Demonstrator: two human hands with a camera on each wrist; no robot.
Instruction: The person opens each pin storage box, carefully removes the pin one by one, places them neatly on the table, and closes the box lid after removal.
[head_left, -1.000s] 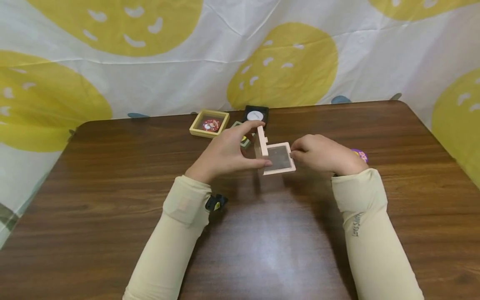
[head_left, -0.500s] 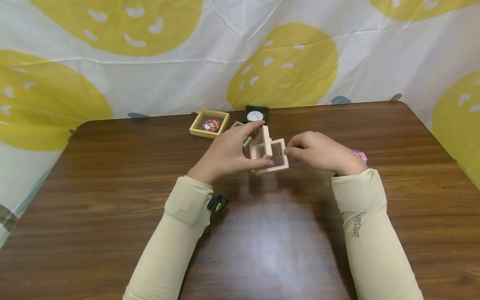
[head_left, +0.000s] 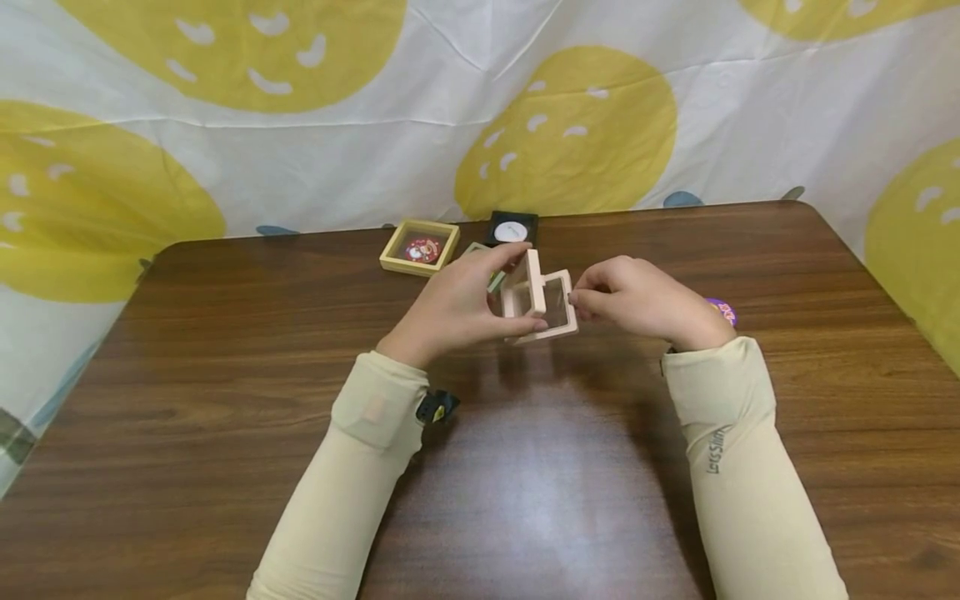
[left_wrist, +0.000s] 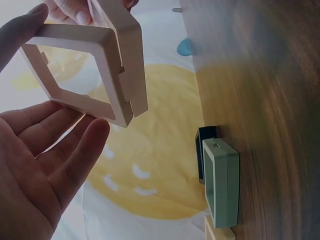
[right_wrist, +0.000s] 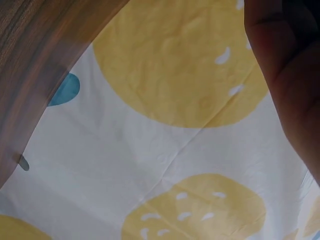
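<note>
A pale pink hinged display case with clear film windows is held up over the table, its two halves spread apart like a book. My left hand grips one half, thumb on the near edge and fingers on the far edge. In the left wrist view, the hinge side of the case faces the camera. My right hand pinches the outer edge of the other half between thumb and curled fingers. Only part of the right hand shows in the right wrist view; the case is out of sight there.
Behind the left hand lie a yellow case with a red round badge, a black case with a white disc, and a green case. A purple round badge lies beside the right wrist. A patterned curtain hangs behind the table.
My right hand has shifted left and slightly up, swinging its half of the case toward the left-hand half. The left hand stays nearly in place, turning its half slightly.
</note>
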